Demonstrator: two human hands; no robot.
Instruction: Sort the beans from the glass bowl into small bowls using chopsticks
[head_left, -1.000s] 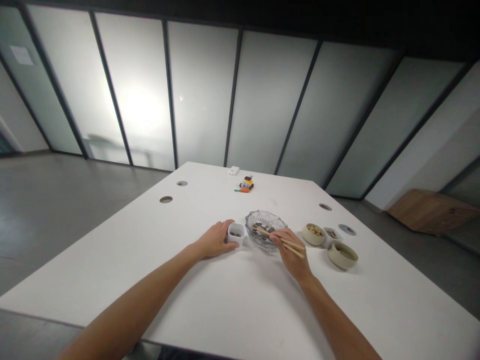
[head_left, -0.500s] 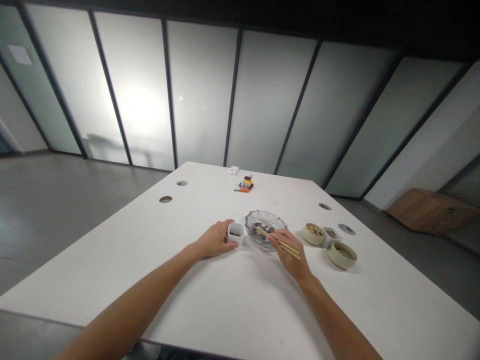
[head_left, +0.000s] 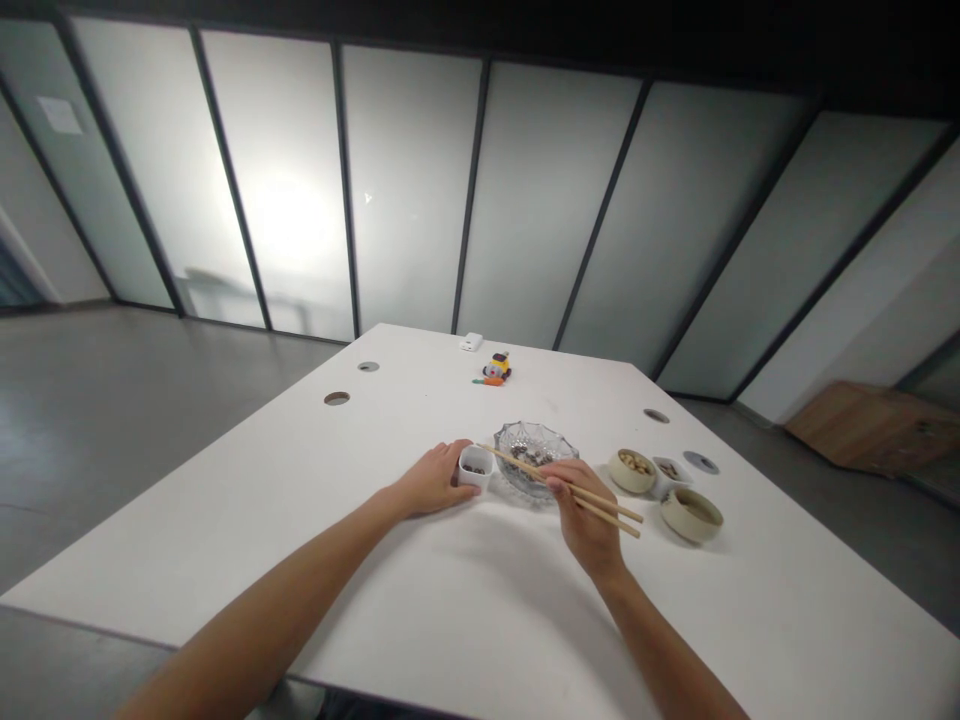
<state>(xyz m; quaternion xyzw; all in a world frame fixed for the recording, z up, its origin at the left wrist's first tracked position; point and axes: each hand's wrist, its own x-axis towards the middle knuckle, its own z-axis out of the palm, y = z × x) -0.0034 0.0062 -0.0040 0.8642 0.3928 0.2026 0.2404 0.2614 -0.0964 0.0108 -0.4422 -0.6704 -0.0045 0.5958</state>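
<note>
My left hand (head_left: 439,480) is wrapped round the left side of a small white square cup (head_left: 475,483) standing on the table. Several small dark pieces lie in the bottom of the cup. Between the fingers of my right hand (head_left: 585,515) is a pair of wooden chopsticks (head_left: 525,466), their tips at the cup's far right rim. Whether the tips pinch a piece is too small to tell. Beneath the chopsticks sits a clear cut-glass bowl (head_left: 535,434) with more small dark pieces in it; my right hand covers part of its right side.
To the right stand a beige bowl of pale nuts (head_left: 631,485), a white cup with dark pieces (head_left: 667,482) and a second beige bowl (head_left: 691,528). Further back lie a toy vehicle (head_left: 498,367), a toy carrot (head_left: 491,381) and a white case (head_left: 471,342). The white table (head_left: 360,560) has round holes.
The chopstick tips have moved left and up, out of the glass bowl to the white cup's rim. My left hand still holds the cup in place. The view has shifted slightly.
</note>
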